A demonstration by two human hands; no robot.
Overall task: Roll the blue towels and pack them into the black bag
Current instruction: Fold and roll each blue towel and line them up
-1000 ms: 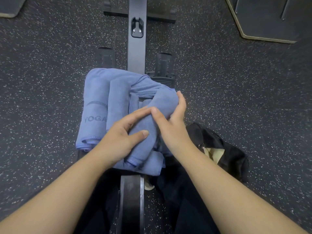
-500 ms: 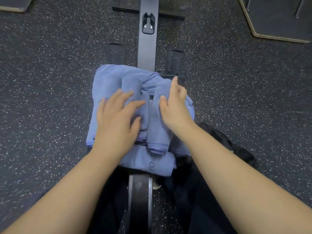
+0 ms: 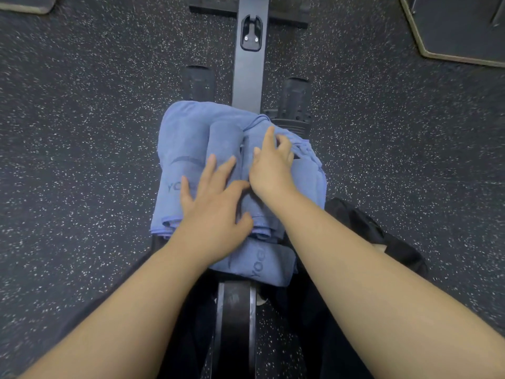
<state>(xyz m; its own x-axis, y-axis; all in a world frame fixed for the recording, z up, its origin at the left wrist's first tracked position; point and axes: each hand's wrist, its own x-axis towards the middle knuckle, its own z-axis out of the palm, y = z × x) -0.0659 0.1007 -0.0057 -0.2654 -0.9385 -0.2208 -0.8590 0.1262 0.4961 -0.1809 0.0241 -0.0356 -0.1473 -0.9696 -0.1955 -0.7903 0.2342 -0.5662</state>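
Under both hands, on a speckled rubber gym floor (image 3: pixel 82 160), a dark rowing-machine rail (image 3: pixel 248 75) runs away from the person, and the blue towels (image 3: pixel 188 138) lie heaped across it, some already in rolls, one roll with YOGA lettering nearest the body. Right of the right hand's grip, close to that forearm, the black bag (image 3: pixel 355 222) slumps on the floor, just beside the pile. The left hand (image 3: pixel 213 212) lies with fingers spread and straight, pressing flat on a rolled towel; the right hand (image 3: pixel 273 165) has its fingers bent, fingertips digging into the loose folds, though whether it truly pinches cloth I cannot tell. These towels look soft, light and limp, likely to spring open if let go, so a roll is best taken round its middle with the free edge tucked under. Compared with half a second ago, the right hand's fingers have curled from flat and the left hand has slid nearer the body.
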